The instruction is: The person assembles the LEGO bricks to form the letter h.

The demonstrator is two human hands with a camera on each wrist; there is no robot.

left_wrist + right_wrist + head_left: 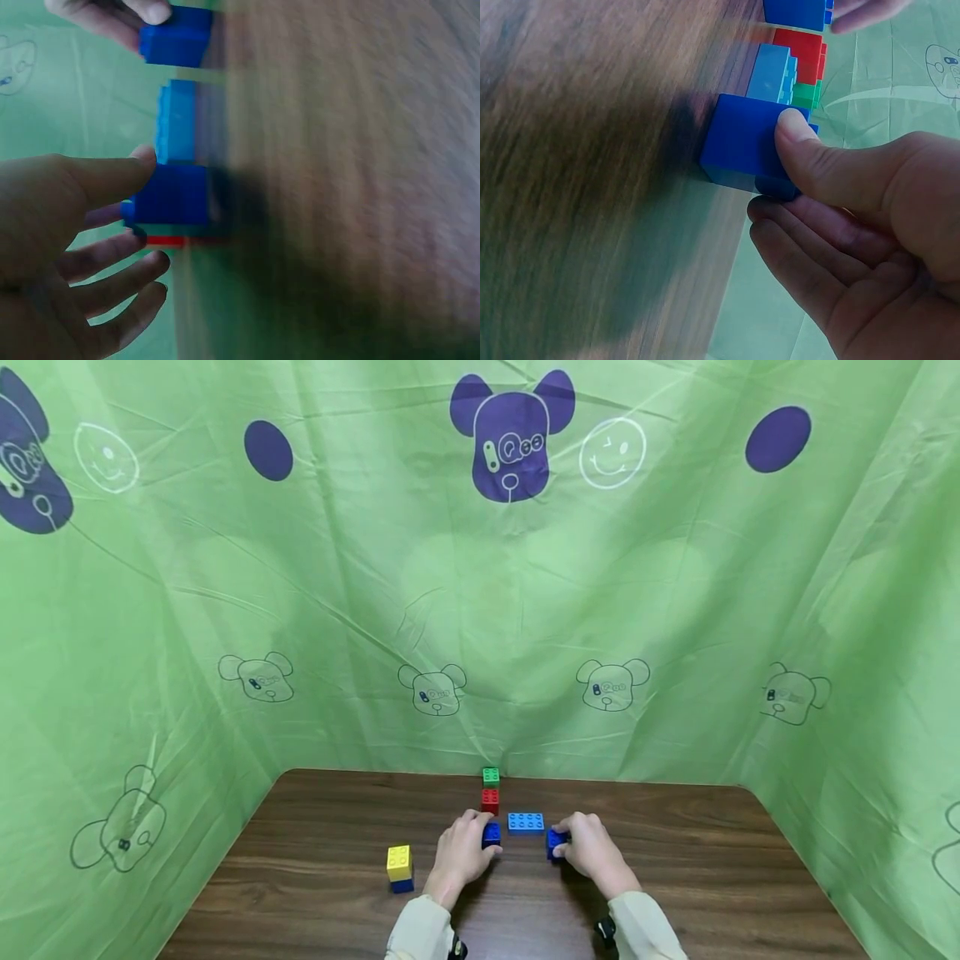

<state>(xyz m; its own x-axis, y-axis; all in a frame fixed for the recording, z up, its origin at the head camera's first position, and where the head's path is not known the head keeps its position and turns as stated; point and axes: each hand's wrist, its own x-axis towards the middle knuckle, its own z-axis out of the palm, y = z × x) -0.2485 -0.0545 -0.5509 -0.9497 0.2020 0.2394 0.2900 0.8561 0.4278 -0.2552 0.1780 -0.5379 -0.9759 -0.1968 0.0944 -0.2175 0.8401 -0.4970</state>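
My left hand [461, 850] grips a dark blue toy brick [491, 834] between thumb and fingers, its other fingers loosely spread in the left wrist view. To the right, a second dark blue brick [746, 142] is pinched by my right hand [596, 850], the thumb lying along its near side. Between the two hands sits a long light blue brick [526, 823] with studs facing up. Just beyond the left hand lies a red brick [490, 801], and behind that a green brick [491, 777]. Both dark blue bricks appear at table level.
A yellow brick [399, 862] stands on a dark blue one [402, 886] to the left of my left hand. The brown wooden table [315, 860] meets a green printed curtain [525, 610] along its back and sides.
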